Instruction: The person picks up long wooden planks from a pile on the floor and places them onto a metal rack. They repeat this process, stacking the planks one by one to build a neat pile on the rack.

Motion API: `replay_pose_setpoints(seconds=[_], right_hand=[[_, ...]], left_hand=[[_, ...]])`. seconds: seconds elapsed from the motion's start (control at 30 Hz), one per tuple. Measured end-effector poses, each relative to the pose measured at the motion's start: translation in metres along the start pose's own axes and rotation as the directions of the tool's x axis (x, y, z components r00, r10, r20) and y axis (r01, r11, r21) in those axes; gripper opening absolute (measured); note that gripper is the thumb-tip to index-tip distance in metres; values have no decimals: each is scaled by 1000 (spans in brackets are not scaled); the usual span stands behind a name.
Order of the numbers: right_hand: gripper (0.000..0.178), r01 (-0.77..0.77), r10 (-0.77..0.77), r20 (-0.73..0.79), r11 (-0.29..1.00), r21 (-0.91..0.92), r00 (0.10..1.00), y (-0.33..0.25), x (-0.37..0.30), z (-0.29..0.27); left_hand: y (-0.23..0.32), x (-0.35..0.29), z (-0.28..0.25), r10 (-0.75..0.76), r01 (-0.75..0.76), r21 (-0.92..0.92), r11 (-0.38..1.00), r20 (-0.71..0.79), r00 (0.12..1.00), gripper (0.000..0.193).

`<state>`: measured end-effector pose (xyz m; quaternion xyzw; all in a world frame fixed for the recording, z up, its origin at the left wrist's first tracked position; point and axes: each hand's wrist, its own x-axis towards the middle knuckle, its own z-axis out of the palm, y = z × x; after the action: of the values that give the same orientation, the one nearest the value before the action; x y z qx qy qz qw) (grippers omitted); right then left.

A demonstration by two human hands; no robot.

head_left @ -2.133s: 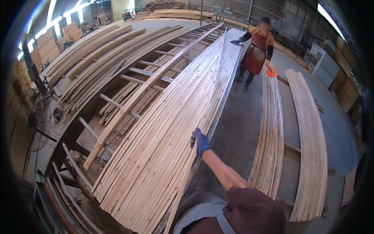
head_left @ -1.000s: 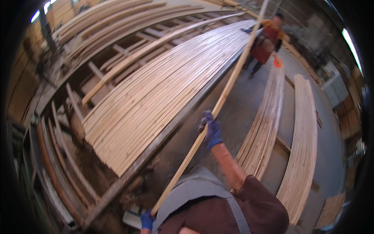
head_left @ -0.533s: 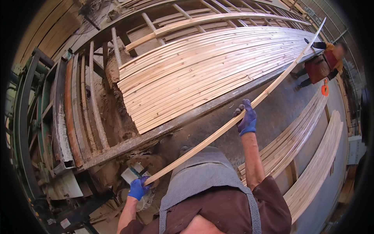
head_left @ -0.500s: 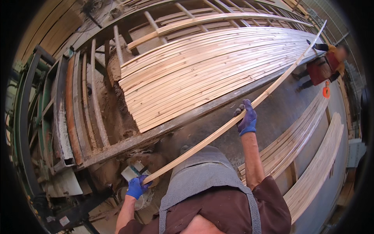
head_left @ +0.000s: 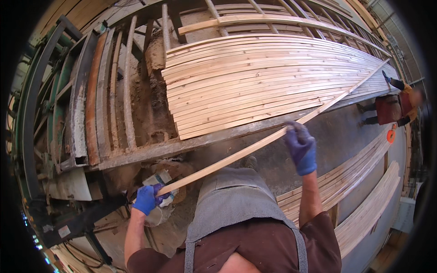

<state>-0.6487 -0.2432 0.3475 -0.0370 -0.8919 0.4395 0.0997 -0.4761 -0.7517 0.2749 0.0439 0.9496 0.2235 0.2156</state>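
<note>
A long, narrow wooden strip (head_left: 227, 160) slants from lower left to upper right, its far part over the layer of boards. Its near end sits in my left hand (head_left: 146, 199), closed around it in a blue glove. My right hand (head_left: 302, 150), in a purple and blue glove, is raised just below the strip's middle. Its fingers look loosely extended, a little blurred, with the tips at the strip's edge. Beyond lies a broad layer of pale boards (head_left: 246, 86), side by side on a metal-edged frame (head_left: 200, 144).
A co-worker (head_left: 395, 107) stands at the far right end of the boards, one hand near them. Two stacks of strips (head_left: 337, 175) (head_left: 371, 209) lie at right. Rusty rails and green machinery (head_left: 57, 109) fill the left. A longer board (head_left: 268, 19) crosses the back rack.
The strip's far part has swung down toward the boards. My right hand has loosened and dropped away from its grip, while my left hand has moved slightly left, still holding the end.
</note>
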Motion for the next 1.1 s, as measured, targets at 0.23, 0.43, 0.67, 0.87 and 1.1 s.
replay_pose_setpoints(seconds=[0.23, 0.43, 0.67, 0.87, 1.1], right_hand=[[54, 542, -237, 595, 735, -407, 768, -45, 0, 110], [55, 479, -228, 560, 803, -354, 797, -34, 1, 122], [50, 348, -135, 540, 883, -315, 830, -23, 4, 115], [41, 442, -409, 212, 886, -142, 888, -40, -10, 81], [29, 98, -88, -499, 995, -7, 862, 46, 4, -7]], left_hand=[[0, 12, 9, 90, -85, 89, 992, -58, 994, 31], [-11, 5, 25, 143, -140, 39, 989, -67, 987, 37], [22, 14, -15, -26, 23, 76, 997, 45, 999, 39], [4, 0, -8, 13, -11, 135, 991, -14, 1000, 41], [-7, 12, -34, -54, 54, 95, 994, -7, 999, 48]])
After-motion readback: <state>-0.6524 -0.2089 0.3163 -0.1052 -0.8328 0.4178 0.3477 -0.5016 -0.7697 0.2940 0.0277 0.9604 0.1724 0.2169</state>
